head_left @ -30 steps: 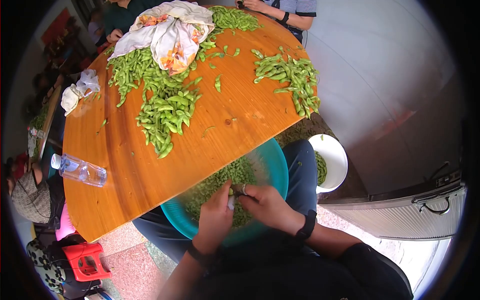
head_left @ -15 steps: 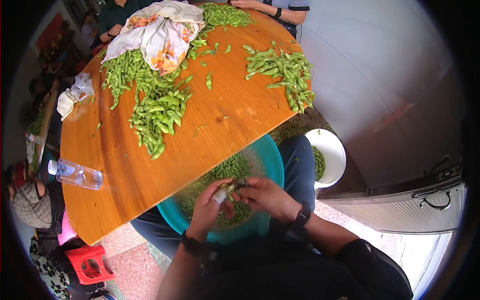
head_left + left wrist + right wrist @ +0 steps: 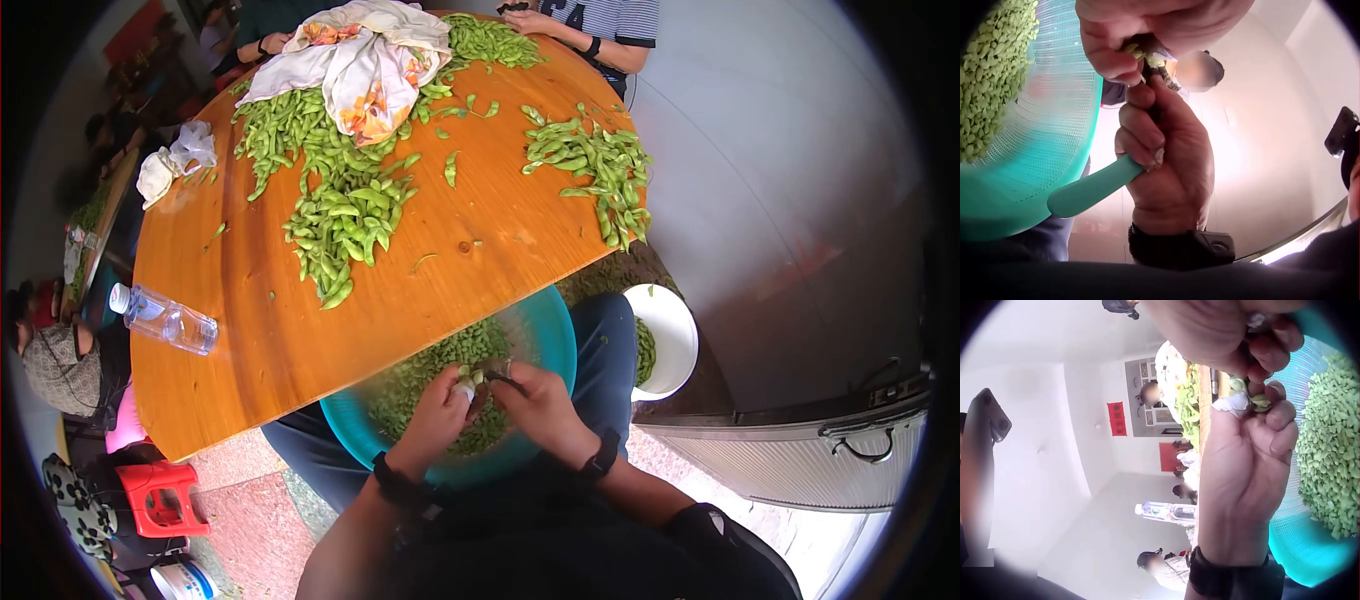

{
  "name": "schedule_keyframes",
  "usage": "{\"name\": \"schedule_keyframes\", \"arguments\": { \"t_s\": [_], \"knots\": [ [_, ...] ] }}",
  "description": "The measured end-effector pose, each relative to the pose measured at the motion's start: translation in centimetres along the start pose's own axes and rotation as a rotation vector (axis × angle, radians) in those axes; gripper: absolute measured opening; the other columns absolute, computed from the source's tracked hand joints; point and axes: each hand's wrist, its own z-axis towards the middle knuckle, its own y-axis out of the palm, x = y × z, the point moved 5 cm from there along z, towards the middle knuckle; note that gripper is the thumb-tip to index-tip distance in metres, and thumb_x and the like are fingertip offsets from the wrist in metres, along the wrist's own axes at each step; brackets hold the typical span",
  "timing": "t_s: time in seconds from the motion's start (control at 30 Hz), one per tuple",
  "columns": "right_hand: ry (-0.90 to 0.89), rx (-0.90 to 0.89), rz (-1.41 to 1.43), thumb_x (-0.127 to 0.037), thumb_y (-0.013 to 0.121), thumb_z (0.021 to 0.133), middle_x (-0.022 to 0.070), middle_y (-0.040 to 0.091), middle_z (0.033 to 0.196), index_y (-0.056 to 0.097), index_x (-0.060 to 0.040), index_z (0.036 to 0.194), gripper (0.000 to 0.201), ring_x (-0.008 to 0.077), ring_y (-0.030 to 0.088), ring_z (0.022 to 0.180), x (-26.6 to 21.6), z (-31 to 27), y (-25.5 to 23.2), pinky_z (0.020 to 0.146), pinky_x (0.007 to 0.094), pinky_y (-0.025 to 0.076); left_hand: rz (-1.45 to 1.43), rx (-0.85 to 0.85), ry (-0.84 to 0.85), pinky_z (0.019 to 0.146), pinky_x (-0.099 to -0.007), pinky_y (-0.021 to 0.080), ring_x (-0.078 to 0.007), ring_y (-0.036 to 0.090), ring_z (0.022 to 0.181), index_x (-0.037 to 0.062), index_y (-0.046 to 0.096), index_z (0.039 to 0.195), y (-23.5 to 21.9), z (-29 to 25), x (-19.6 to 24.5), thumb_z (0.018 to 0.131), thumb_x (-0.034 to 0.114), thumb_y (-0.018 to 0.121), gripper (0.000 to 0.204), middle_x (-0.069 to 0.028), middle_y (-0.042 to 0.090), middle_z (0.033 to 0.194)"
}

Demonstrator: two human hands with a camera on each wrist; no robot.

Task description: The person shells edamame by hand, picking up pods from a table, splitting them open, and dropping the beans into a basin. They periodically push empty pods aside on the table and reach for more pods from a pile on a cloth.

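Above a turquoise basin (image 3: 558, 330) of shelled green beans (image 3: 1335, 444), both hands work close together. The left hand (image 3: 440, 415) pinches a green soybean pod (image 3: 1260, 403) between thumb and fingers. A white wrap (image 3: 1232, 404) covers its thumb. Curled round the teal handle of a small knife (image 3: 1094, 186), the right hand (image 3: 545, 405) meets the left at the pod. The handle's end sticks out below the right palm in the left wrist view. Fingers hide most of the dark blade.
Heaps of soybean pods (image 3: 345, 215) and a patterned cloth (image 3: 360, 75) lie on the wooden table (image 3: 250, 340). A plastic bottle (image 3: 170, 320) lies near its left edge. To the right stands a white bucket (image 3: 675, 345) with pods inside. Other people sit at the table's far side.
The head view has shifted slightly, then back. Half a second ago some left fingers hung lower beneath the pod; now the two hands are drawn in round it, still over the basin.
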Motion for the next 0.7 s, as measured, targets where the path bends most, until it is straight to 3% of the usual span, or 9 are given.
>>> {"name": "schedule_keyframes", "arguments": {
  "t_s": [0.07,0.27,0.37,0.5,0.57,0.6,0.67,0.7],
  "knots": [
    [0.115,-0.039,-0.001,-0.003,0.054,0.094,0.0024,0.064,0.081,0.063,0.0012,0.098,0.011,0.0069,0.060,0.075,1.2,0.0,-0.2,0.066,0.0230,0.047,-0.195,-0.079,-0.073,0.056,-0.0205,0.038,-0.0100,0.052,0.068,0.0082,0.052,0.109,0.1,-0.1,-0.6,0.098,0.013,0.040,0.017,-0.0027,0.058,0.086],
    [0.278,-0.030,0.314,-0.003,0.054,0.094,0.0004,0.063,0.080,0.064,-0.0009,0.094,0.011,0.0062,0.059,0.075,1.0,-0.3,0.4,0.066,0.0216,0.046,-0.661,-0.101,-0.154,0.055,-0.0239,0.038,-0.0138,0.055,0.071,0.0088,0.051,0.112,0.5,-0.3,-0.7,0.097,0.016,0.046,0.017,-0.0044,0.058,0.090],
    [0.301,-0.048,0.254,-0.003,0.053,0.094,0.0012,0.064,0.081,0.064,0.0002,0.097,0.012,0.0072,0.060,0.075,0.8,-0.3,0.4,0.067,0.0222,0.048,-0.738,-0.188,-0.105,0.057,-0.0244,0.039,-0.0150,0.056,0.074,0.0084,0.051,0.113,0.3,-0.3,-1.1,0.096,0.014,0.048,0.018,-0.0044,0.059,0.093],
    [0.164,-0.044,0.144,-0.010,0.054,0.095,-0.0042,0.061,0.077,0.066,-0.0044,0.099,0.014,0.0022,0.051,0.064,1.1,-0.2,0.9,0.054,0.0184,0.039,-0.580,-0.027,-0.227,0.058,-0.0245,0.039,-0.0143,0.054,0.076,0.0078,0.051,0.114,-0.1,-0.6,-1.7,0.094,0.012,0.051,0.021,-0.0035,0.058,0.096],
    [0.151,-0.010,0.173,-0.010,0.054,0.095,-0.0032,0.062,0.077,0.067,-0.0043,0.099,0.014,0.0022,0.052,0.065,0.8,-0.1,0.7,0.054,0.0193,0.041,-0.511,-0.272,-0.136,0.059,-0.0238,0.039,-0.0120,0.050,0.074,0.0071,0.052,0.116,0.2,-0.2,-1.5,0.094,0.013,0.053,0.022,-0.0015,0.057,0.094],
    [0.149,-0.014,0.173,-0.010,0.054,0.095,-0.0032,0.062,0.077,0.067,-0.0043,0.099,0.014,0.0022,0.052,0.065,0.4,-0.2,0.7,0.054,0.0193,0.041,-0.510,-0.268,-0.132,0.059,-0.0238,0.039,-0.0120,0.050,0.074,0.0071,0.052,0.116,0.3,-0.2,-1.6,0.094,0.013,0.053,0.022,-0.0015,0.057,0.094],
    [0.067,-0.019,0.072,-0.006,0.055,0.094,-0.0013,0.063,0.078,0.066,-0.0024,0.101,0.013,0.0028,0.053,0.068,-0.6,-0.2,0.4,0.056,0.0211,0.043,-0.346,-0.216,0.076,0.058,-0.0215,0.037,-0.0083,0.046,0.070,0.0067,0.053,0.116,0.4,-0.1,-0.8,0.096,0.015,0.053,0.022,0.0008,0.054,0.089],
    [0.064,-0.019,0.073,-0.006,0.055,0.094,-0.0013,0.063,0.078,0.066,-0.0024,0.101,0.013,0.0028,0.053,0.068,-0.3,-0.1,0.3,0.056,0.0211,0.043,-0.343,-0.217,0.078,0.058,-0.0215,0.037,-0.0083,0.046,0.070,0.0067,0.053,0.116,0.6,-0.5,-0.1,0.096,0.015,0.053,0.022,0.0008,0.054,0.089]
  ]
}}
